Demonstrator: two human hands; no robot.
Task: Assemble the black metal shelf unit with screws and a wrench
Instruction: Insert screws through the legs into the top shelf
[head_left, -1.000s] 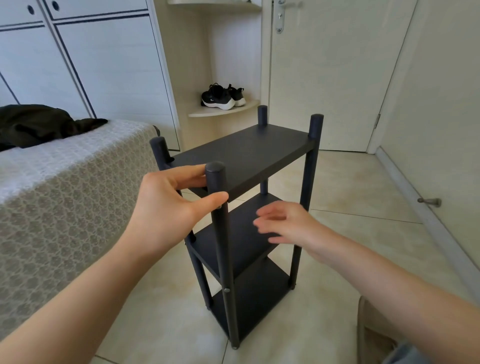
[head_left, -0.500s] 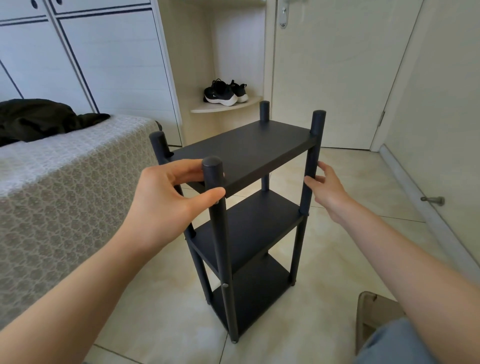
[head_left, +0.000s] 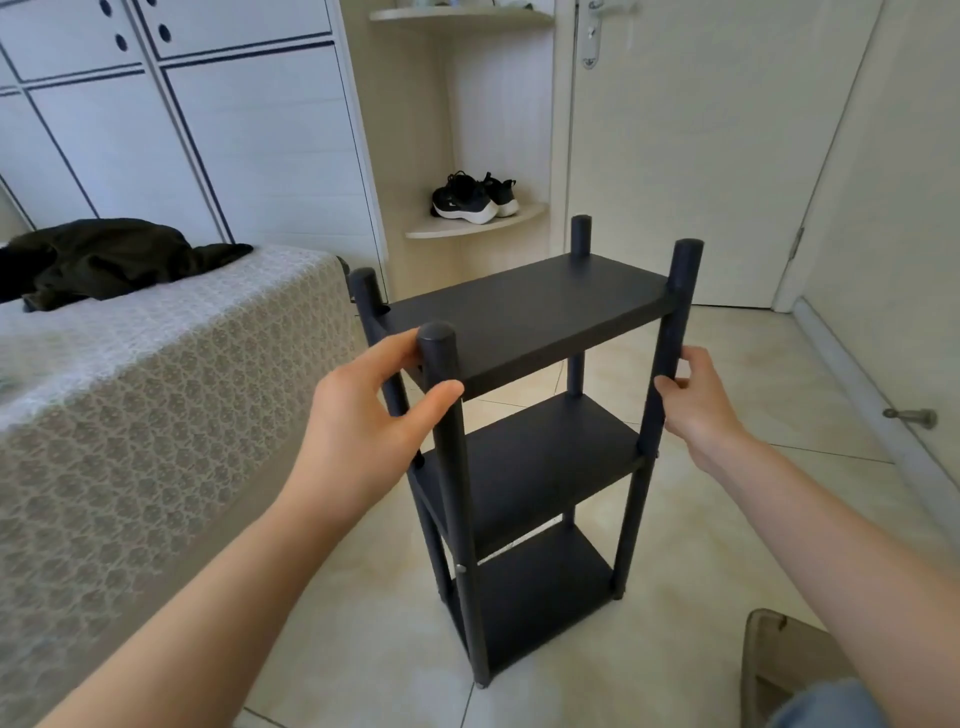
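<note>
The black shelf unit (head_left: 524, 312) stands upright on the tiled floor, with three boards between four round posts. My left hand (head_left: 363, 415) grips the near left post just below its top, thumb in front and fingers behind. My right hand (head_left: 696, 397) holds the near right post a little under the top board. No screws or wrench are in sight.
A bed with a patterned cover (head_left: 130, 415) lies close on the left, a dark garment (head_left: 109, 257) on it. Behind are white cupboards, a corner shelf with black shoes (head_left: 475, 197) and a closed door (head_left: 701, 156). A door stop (head_left: 911, 417) sticks out at right.
My right hand came up from in front of the middle board and closed on the near right post. My left hand kept its hold on the near left post.
</note>
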